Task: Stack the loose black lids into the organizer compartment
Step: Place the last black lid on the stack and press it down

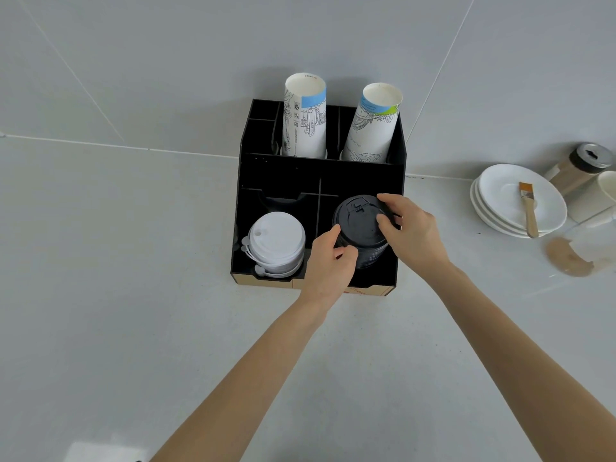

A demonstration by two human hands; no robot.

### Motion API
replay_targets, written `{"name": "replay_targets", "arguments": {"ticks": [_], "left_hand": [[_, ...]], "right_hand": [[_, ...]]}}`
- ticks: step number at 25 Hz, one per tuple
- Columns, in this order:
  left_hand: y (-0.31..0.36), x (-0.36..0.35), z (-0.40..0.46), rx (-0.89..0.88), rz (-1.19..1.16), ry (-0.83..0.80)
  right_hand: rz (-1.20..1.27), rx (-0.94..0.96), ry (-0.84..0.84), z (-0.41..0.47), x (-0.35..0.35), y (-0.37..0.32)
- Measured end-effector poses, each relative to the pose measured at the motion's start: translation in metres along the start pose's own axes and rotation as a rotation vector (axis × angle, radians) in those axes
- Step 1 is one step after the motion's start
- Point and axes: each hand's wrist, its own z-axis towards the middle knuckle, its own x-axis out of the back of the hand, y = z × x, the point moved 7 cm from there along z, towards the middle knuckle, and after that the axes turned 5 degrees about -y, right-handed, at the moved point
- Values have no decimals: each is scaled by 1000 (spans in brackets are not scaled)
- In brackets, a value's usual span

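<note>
- Counter (100,295) left of the organizer: bare pale surface, wide open room out to the frame's left edge.
- Black organizer (245,181) stands against the wall at the back of the counter; its front edge shows a tan strip.
- Front-left compartment: stack of white lids (276,241), near the left wall, small stoppers hanging off its left side.
- Back row: two stacks of paper cups (305,118), each in its own slot, the right stack tilted right.
- Left hand (328,261) at the front edge, fingers curled around the near-left side of the stack of black lids (358,225).
- That stack sits in the front-right compartment, just right of the centre divider; whether it rests on the floor is probably hidden by the hands.
- Right hand (410,225) clasps the stack's top-right rim, thumb on the top lid.
- Right of the organizer: clear strip of counter, then stacked white saucers (546,208) with a brush (528,208) on top, a jar (578,166) behind.
</note>
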Motion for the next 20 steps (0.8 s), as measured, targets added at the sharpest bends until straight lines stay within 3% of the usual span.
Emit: {"name": "replay_targets", "arguments": {"ticks": [9,15,20], "left_hand": [[8,2,-1,-128,139,56],[15,5,8,-305,398,123],[15,7,21,-305,526,167]], "right_hand": [[-46,61,-66,3,1,-3],[-51,69,-77,4,1,-5],[-94,90,-108,4,0,-4]]}}
